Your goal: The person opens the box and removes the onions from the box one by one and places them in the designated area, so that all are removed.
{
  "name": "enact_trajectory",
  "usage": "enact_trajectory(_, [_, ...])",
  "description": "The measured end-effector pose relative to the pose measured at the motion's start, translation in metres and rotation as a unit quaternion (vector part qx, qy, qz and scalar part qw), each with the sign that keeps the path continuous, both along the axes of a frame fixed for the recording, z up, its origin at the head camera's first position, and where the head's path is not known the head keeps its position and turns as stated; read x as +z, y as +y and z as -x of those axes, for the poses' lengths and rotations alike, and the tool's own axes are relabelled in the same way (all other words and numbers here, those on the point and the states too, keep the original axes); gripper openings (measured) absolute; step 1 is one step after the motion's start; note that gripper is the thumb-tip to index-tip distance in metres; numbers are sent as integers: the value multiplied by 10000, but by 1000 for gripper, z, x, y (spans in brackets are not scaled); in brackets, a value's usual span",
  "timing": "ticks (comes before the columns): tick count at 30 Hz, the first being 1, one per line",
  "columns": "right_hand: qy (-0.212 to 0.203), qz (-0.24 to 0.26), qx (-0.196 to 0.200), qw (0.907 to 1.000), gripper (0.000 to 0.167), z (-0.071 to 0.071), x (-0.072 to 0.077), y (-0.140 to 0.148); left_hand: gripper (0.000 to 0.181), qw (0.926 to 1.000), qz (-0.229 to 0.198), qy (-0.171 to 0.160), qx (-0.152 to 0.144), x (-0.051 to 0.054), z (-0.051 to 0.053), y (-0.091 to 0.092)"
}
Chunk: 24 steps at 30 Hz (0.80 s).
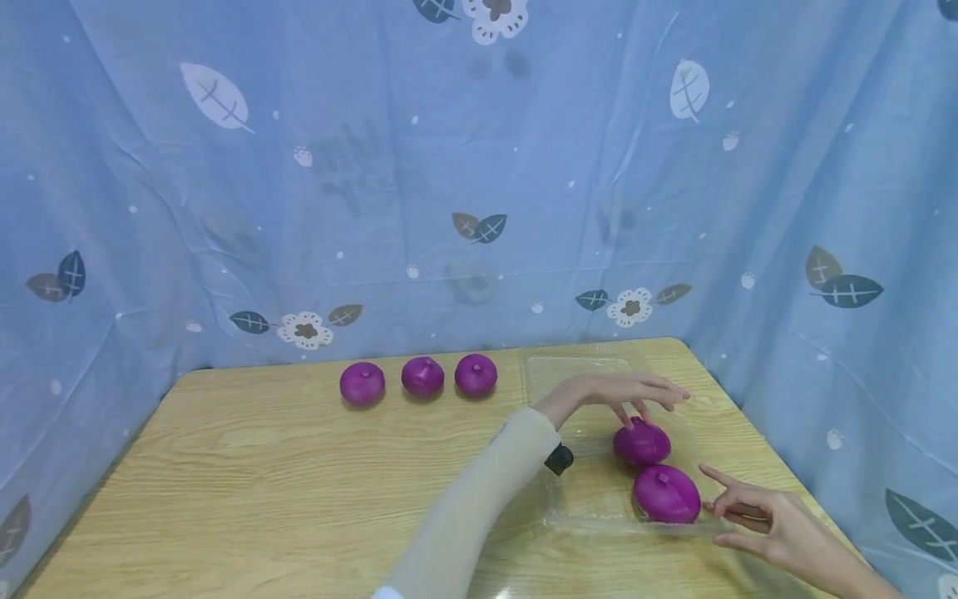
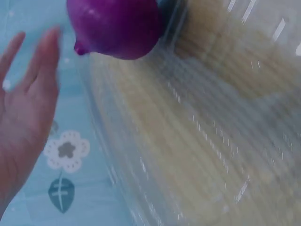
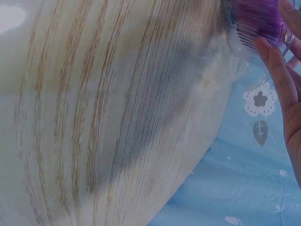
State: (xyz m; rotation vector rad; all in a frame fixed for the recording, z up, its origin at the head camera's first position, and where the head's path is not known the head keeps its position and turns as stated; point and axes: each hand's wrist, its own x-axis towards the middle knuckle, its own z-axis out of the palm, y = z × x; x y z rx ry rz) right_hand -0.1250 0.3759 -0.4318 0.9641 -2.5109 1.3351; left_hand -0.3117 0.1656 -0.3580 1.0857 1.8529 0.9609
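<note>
A clear plastic box [image 1: 587, 526] on the table's right side holds two purple onions. One is the nearer onion [image 1: 667, 494]; the other onion [image 1: 642, 442] lies just behind it. Above this rear onion, my left hand [image 1: 617, 391] reaches with extended fingers, some fingertips at its top. In the left wrist view, the hand [image 2: 28, 103] appears apart from the onion [image 2: 115, 26]. My right hand [image 1: 771, 520] is beside the box's near right corner, fingers partly bent and thumb apart; a fingertip appears to touch the corner. The right wrist view shows its fingers [image 3: 282, 77] by the clear wall.
Three more purple onions stand in a row at the table's back: a left one [image 1: 362, 384], a middle one [image 1: 422, 378] and a right one [image 1: 476, 375]. A blue patterned curtain [image 1: 404, 166] surrounds the wooden table [image 1: 284, 482] at the back and sides.
</note>
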Motion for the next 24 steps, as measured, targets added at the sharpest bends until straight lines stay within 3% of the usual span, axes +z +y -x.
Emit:
enact_trajectory(2, [29,55,84,9999,28,0,0,-1,43,9993,-19,254,274,1,3,-7])
enact_trajectory(5, [98,64,133,9998,29,0,0,-1,42,9977,-62,633,226,2,7,-15])
enact_trajectory(12, [174,175,182,9995,31,-1,-2,0,49,9990,29,145,-415,-5,2,-12])
enact_trajectory(15, [139,293,260,9991,31,-2,-4,-1,53,9984,393,-65,-405,-5,-5,-8])
enact_trajectory(18, [145,285,281,9991,31,-4,-4,-1,56,9979,606,-97,-216,0,-7,-11])
enact_trajectory(21, [188,234,264,9992,31,-4,-4,-2,56,9991,398,0,-124,7,-2,-22])
enact_trajectory(24, [222,202,225,9993,31,-4,-2,-2,57,9987,108,109,-485,10,3,-36])
